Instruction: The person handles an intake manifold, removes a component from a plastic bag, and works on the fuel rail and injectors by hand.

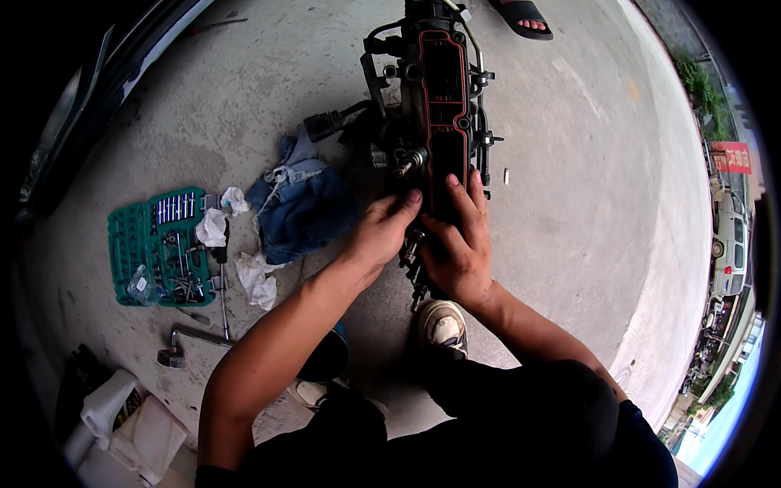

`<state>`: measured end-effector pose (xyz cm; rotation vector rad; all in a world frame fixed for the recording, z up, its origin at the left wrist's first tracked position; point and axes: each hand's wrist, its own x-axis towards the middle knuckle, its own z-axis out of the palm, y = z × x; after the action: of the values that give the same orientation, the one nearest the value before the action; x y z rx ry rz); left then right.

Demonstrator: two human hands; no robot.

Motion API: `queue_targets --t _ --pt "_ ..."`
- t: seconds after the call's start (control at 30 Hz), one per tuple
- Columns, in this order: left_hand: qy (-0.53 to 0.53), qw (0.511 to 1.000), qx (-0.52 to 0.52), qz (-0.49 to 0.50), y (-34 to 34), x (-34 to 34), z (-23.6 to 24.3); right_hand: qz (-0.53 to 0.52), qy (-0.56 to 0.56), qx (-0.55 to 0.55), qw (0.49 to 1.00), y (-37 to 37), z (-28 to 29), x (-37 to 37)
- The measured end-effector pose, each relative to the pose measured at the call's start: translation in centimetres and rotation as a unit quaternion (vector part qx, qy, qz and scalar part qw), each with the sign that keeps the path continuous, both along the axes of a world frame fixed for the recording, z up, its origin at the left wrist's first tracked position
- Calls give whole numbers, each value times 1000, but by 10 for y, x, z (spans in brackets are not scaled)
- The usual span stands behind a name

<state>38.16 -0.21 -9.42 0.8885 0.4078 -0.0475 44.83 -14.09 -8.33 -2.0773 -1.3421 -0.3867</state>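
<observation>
A black engine intake manifold (446,154) with a raised orange-red gasket (466,89) round its openings stretches away from me, above the concrete. My left hand (378,232) grips its near left edge; the thumb points up along the side, and the other fingers are mostly hidden. My right hand (464,252) lies on the near end of the manifold's face, fingers stretched forward over the gasket and thumb pointing towards the left hand. Metal fittings (415,260) stick out below, between the hands. A socket-like metal piece (411,160) sits at the manifold's left side.
Left of the manifold lie blue denim cloth (301,211) and crumpled white tissues (256,279). Beyond them is an open green socket set (159,248), with a wrench (199,337) nearer me. White jugs (146,435) stand lower left. Another person's sandalled foot (529,20) shows at the top.
</observation>
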Motion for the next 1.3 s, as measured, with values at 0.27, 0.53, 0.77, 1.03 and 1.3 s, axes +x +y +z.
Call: queue_targets --t 0.27,0.53,0.77,1.03,1.3 --pt "41 993 -67 83 0 9 6 9 -53 2 999 11 3 -1" --pt "-20 991 -73 106 -9 3 -12 -2 -53 -6 999 13 -10 1" --pt "-15 985 -117 124 -11 7 -13 16 -45 -12 999 13 -12 7" --pt "17 981 -152 116 -15 13 -14 0 -37 -10 999 7 -14 12" --pt "42 987 -122 93 -9 9 -8 9 -16 -31 999 6 -7 10"
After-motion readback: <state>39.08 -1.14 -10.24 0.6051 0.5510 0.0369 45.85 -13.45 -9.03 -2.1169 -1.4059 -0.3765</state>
